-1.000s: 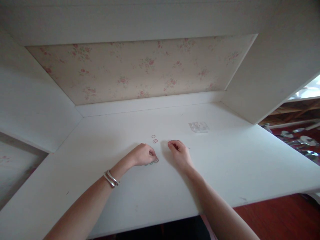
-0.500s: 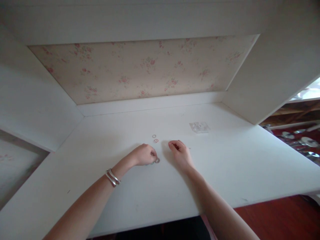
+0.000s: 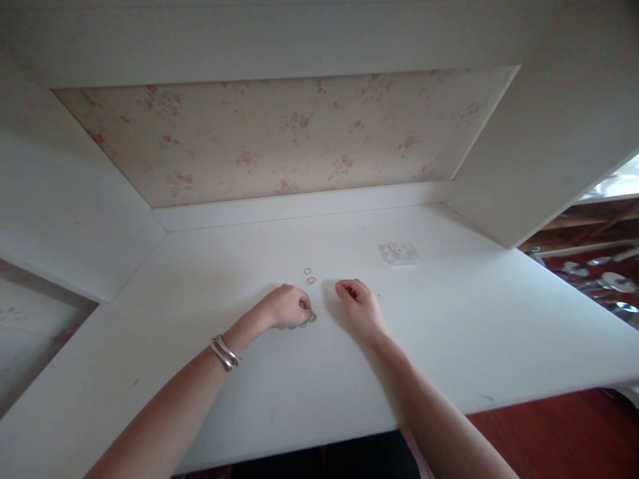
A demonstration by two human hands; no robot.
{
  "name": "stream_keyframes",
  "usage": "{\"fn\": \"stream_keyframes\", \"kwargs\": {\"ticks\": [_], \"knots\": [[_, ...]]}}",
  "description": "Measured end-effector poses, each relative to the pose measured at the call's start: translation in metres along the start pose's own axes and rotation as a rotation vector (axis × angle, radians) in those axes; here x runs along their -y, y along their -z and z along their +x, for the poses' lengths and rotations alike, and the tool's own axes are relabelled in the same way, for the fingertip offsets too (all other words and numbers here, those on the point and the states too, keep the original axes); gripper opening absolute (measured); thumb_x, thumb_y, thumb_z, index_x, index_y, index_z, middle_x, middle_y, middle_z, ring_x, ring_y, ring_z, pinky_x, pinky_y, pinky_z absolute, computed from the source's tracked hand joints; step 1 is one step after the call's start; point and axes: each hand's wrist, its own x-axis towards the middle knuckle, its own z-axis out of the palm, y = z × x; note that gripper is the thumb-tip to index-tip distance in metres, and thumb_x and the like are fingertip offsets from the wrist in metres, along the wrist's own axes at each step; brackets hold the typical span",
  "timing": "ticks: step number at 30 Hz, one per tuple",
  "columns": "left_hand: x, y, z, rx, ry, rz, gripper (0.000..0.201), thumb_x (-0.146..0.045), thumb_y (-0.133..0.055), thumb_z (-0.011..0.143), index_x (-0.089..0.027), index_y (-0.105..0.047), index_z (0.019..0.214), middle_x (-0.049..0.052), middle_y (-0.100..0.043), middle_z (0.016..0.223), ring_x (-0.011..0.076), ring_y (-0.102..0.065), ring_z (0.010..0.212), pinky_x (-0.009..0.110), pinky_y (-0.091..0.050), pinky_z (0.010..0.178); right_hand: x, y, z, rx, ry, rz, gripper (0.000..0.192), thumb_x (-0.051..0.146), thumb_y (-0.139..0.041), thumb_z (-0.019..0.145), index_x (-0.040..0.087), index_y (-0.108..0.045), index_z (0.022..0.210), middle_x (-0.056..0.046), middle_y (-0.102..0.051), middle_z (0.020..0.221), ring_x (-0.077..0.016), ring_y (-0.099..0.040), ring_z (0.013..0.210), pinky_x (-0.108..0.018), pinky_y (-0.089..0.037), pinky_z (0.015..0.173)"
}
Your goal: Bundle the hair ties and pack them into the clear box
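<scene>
small rings [image 3: 310, 318] are lying on the white desk [image 3: 449, 346] right at the fingertips of the left hand [image 3: 285, 307], which is curling down over them and pinching at one; whether it is actually gripping a ring is too small to tell. a few more rings [image 3: 309, 277] are sitting a little farther back, apart from both hands. the right hand [image 3: 360, 306] is resting on the desk just beside them, fingers loosely curled in, and it is not clear that it is holding anything. a clear plastic packet [image 3: 398, 253] is lying farther back to the right. the step looks like picking out or gathering the rings one at a time. the next move is calling for a fine fingertip pinch, since such thin rings are lying flat and sliding easily.
</scene>
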Motion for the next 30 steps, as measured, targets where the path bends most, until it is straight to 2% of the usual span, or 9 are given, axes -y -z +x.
{"fn": "stream_keyframes", "kwargs": {"ticks": [6, 12, 23, 30], "knots": [[0.0017, 0.001, 0.0007, -0.017, 0.066, -0.002, 0.026, -0.039, -0.057, 0.07, -0.021, -0.072, 0.082, 0.0, -0.068, 0.063, 0.011, -0.056, 0.047, 0.021, -0.036, 0.046, -0.0018, -0.0007, 0.0005, 0.006, 0.01, -0.016, 0.025, 0.038, -0.049, 0.082, 0.022, -0.067, 0.08, -0.002, -0.062, 0.078, -0.0142, -0.053, 0.067, -0.027, -0.039, 0.064], [0.0034, 0.0008, 0.0013, -0.047, -0.01, 0.118, 0.029, -0.051, -0.061, 0.066, -0.027, -0.074, 0.075, -0.001, -0.069, 0.066, 0.0142, -0.06, 0.059, 0.023, -0.038, 0.054, -0.0025, -0.0015, 0.0006, 0.009, 0.0, -0.014, 0.024, 0.036, -0.049, 0.082, 0.021, -0.067, 0.08, -0.001, -0.061, 0.079, -0.0132, -0.053, 0.067, -0.026, -0.039, 0.063], [-0.0028, 0.0056, -0.0005, 0.066, 0.059, 0.002, 0.029, -0.046, -0.059, 0.066, -0.022, -0.073, 0.071, -0.001, -0.064, 0.055, 0.0105, -0.051, 0.042, 0.021, -0.033, 0.043, 0.0008, 0.001, 0.0002, 0.03, 0.014, -0.045, 0.024, 0.037, -0.048, 0.083, 0.021, -0.066, 0.08, -0.001, -0.059, 0.077, -0.0131, -0.052, 0.065, -0.026, -0.039, 0.063], [-0.0059, 0.0073, -0.0014, 0.056, 0.035, 0.032, 0.029, -0.046, -0.058, 0.066, -0.023, -0.074, 0.069, 0.0, -0.063, 0.054, 0.0114, -0.051, 0.042, 0.022, -0.033, 0.044, 0.0002, 0.0007, 0.0003, 0.036, 0.017, -0.058, 0.023, 0.035, -0.047, 0.083, 0.022, -0.067, 0.08, -0.001, -0.06, 0.077, -0.0133, -0.053, 0.067, -0.026, -0.04, 0.064]]}}
